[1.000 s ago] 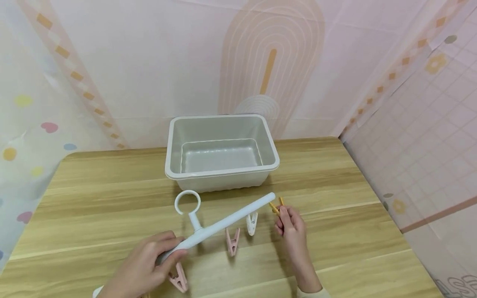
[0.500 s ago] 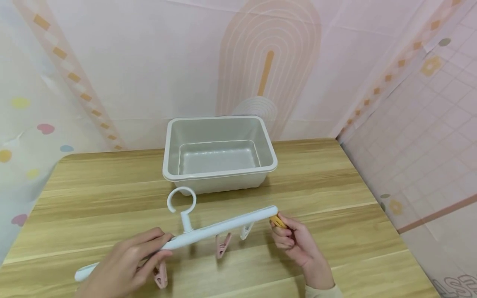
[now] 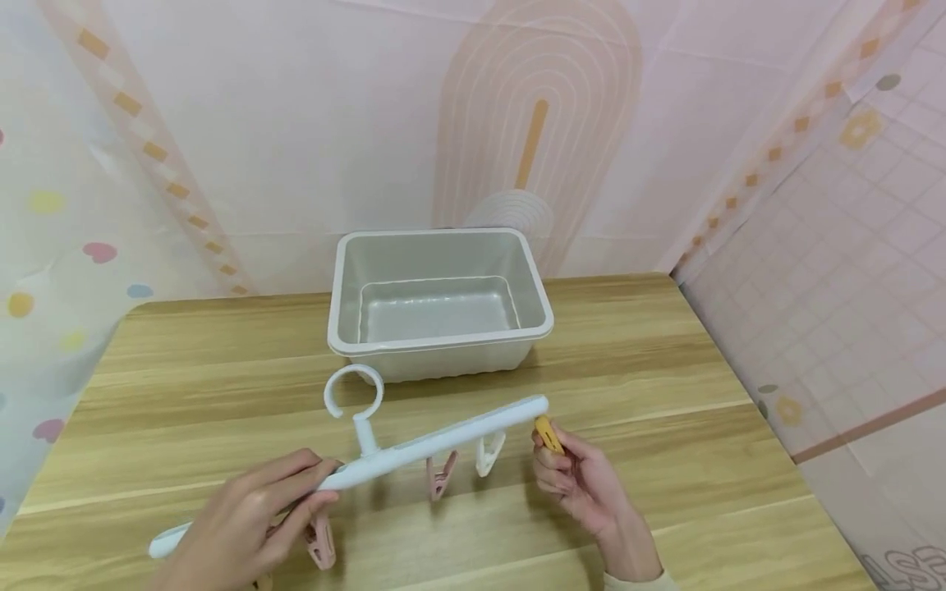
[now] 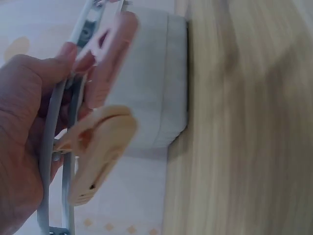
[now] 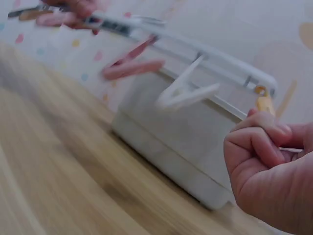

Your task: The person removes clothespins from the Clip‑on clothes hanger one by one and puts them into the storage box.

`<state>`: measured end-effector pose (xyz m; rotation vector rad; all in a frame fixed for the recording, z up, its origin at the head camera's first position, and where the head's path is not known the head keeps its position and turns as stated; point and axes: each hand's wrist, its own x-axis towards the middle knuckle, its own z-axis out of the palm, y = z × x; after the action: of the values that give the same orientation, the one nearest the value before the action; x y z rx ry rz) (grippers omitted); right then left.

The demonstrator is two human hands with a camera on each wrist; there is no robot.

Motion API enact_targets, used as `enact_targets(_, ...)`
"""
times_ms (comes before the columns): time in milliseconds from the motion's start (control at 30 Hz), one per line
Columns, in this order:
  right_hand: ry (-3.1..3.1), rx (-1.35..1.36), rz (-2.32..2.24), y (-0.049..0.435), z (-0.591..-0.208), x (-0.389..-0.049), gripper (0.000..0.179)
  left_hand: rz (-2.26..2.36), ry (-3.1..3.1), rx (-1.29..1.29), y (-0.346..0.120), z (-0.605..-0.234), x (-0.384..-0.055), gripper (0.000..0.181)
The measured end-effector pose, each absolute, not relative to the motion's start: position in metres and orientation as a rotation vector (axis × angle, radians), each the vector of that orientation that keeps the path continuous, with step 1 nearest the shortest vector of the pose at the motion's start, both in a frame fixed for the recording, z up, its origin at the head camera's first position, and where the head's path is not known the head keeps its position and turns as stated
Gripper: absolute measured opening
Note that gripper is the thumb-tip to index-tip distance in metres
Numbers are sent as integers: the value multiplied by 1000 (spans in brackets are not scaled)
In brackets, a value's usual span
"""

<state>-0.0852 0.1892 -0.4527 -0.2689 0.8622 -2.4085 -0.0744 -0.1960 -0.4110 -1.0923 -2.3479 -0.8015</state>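
My left hand (image 3: 251, 517) grips the bar of a white clip hanger (image 3: 443, 443), which has a ring-shaped hook and is tilted with its right end higher. A pink clip (image 3: 441, 476) and a white clip (image 3: 489, 454) hang from the right half. Close to my left hand hang another pink clip (image 3: 321, 542) and a light-orange clip (image 4: 105, 152). My right hand (image 3: 587, 488) pinches a yellow clip (image 3: 549, 435) at the bar's right end. In the right wrist view, its top (image 5: 265, 105) meets the underside of the bar; whether it is attached cannot be told.
Behind the hanger, a grey-white plastic bin (image 3: 436, 359) with nothing inside stands on the wooden table (image 3: 650, 353). Patterned cloth walls (image 3: 332, 123) rise at the back and sides.
My right hand has brought the yellow clip from beside the bar's tip to its underside and turned it. My left hand and the hanger have shifted left; the bar lies less steeply than at first.
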Motion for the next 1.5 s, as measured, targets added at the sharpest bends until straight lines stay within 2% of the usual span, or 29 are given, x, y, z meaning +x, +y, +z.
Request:
enact_targets(67,1008,-247,-2437,189,-451,-84,38,-842,-2374,-1042,-195,-413,-73,14)
enact_targets(200,1256,-184,-2450,190,-450,-80,28,-878,-2422,-967,-194,-415,-73,25)
enact_targets(633,1901,-196,-2352,202,-434,-76,12,-824,-2450,-902,-191,-421,-76,23)
enact_targets(900,2191,-244,-2308,197,-415,-90,17,-830,-2433,-918,-184,-432,-78,22)
enact_targets(1100,2310,-179,-2288,187,-402,-105,28,-819,-2447,-908,-180,-436,-78,21)
enact_targets(1500,2725,-24,-1975,165,-380,-143,25,-812,-2504,-885,-171,-440,-74,19)
